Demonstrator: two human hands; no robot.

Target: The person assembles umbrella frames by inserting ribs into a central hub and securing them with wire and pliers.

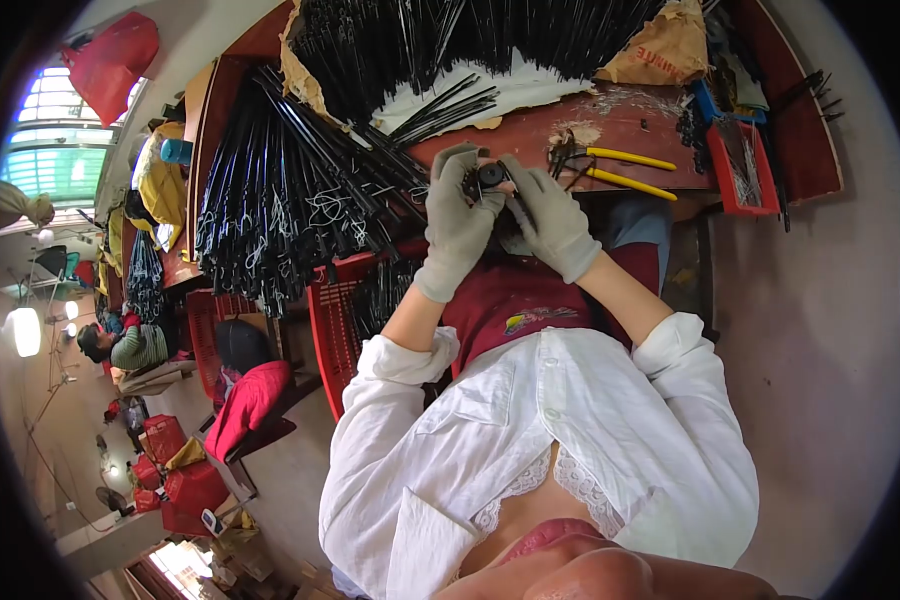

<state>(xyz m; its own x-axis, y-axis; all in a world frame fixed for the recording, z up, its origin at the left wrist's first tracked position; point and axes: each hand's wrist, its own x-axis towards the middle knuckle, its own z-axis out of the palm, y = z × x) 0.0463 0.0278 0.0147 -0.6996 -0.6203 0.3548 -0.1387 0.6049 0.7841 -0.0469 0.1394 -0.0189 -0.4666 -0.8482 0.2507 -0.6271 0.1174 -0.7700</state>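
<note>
Well, I read what looks like "MINUTE" on brown paper (660, 48), while the gloved left hand (458, 212) and right hand (550, 215) pinch a round black piece (492, 175) between fingertips near the red table (520, 128).

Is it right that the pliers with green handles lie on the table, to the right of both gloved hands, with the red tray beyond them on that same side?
Not quite: the handles are yellow, as the head view shows. The pliers do lie on the table, right of both gloved hands, with the red tray beyond.
</note>
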